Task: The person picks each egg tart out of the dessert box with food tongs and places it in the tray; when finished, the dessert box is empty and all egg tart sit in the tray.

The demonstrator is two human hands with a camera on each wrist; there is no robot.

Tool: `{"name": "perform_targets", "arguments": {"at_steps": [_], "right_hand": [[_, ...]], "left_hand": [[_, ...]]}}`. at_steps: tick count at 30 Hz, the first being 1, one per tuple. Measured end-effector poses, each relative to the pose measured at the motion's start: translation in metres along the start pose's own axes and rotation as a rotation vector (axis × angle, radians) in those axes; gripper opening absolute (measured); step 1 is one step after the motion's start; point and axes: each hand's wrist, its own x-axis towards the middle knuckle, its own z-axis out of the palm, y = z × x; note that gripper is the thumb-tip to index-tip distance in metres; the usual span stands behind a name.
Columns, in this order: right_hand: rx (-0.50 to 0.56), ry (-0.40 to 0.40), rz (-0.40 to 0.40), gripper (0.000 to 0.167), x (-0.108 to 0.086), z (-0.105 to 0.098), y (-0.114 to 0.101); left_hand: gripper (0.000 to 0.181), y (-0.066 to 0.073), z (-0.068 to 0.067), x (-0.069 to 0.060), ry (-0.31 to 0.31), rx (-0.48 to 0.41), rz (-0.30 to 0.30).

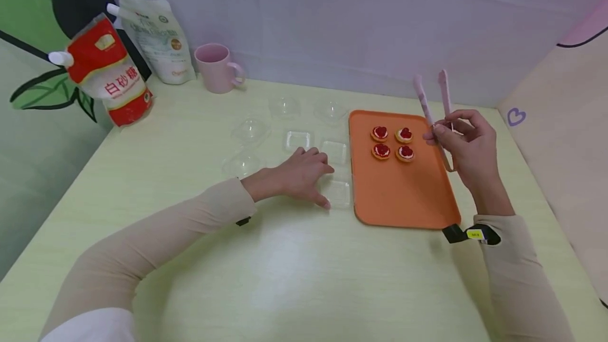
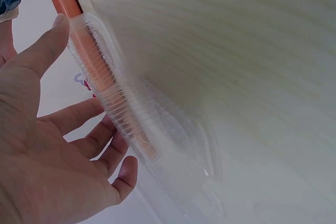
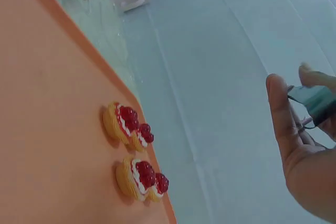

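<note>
My left hand [image 1: 304, 173] reaches over clear plastic boxes with its fingers spread. In the left wrist view its thumb and fingertips lie by the ribbed edge of a clear plastic box [image 2: 113, 93]; whether they touch it, I cannot tell. Another box [image 1: 337, 194] sits between that hand and the orange tray [image 1: 404, 205]. Over the tray's right side my right hand [image 1: 467, 144] holds pink tongs [image 1: 423, 96] between thumb and fingers, tips upward and apart. Several small tarts [image 1: 380, 133] with red fruit and white cream stand on the tray's far half.
Several clear domed lids [image 1: 250, 131] lie left of and behind the boxes. A pink mug [image 1: 216, 70], a red sugar bag [image 1: 111, 75] and a pale spouted pouch [image 1: 161, 41] stand at the back left. A curtain [image 1: 332, 25] hangs behind the table.
</note>
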Motion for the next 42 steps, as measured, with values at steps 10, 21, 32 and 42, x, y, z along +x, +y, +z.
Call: {"name": "perform_targets", "arguments": {"at_steps": [10,21,32,42], "right_hand": [[-0.195,0.077,0.062,0.037,0.004,-0.052,0.014],[-0.619,0.013,0.288,0.027,-0.004,-0.118,0.038],[-1.098,-0.12,0.303,0.05,-0.009,-0.132,0.049],[-1.257,-0.229,0.289,0.07,-0.002,-0.146,0.047]], "left_hand": [[0.08,-0.001,0.001,0.001,-0.001,-0.003,0.003],[0.08,-0.001,-0.001,0.001,-0.007,-0.002,0.002],[0.078,0.0,-0.001,0.001,-0.002,-0.008,0.005],[0.079,0.0,-0.001,0.001,-0.004,-0.01,-0.002]]}}
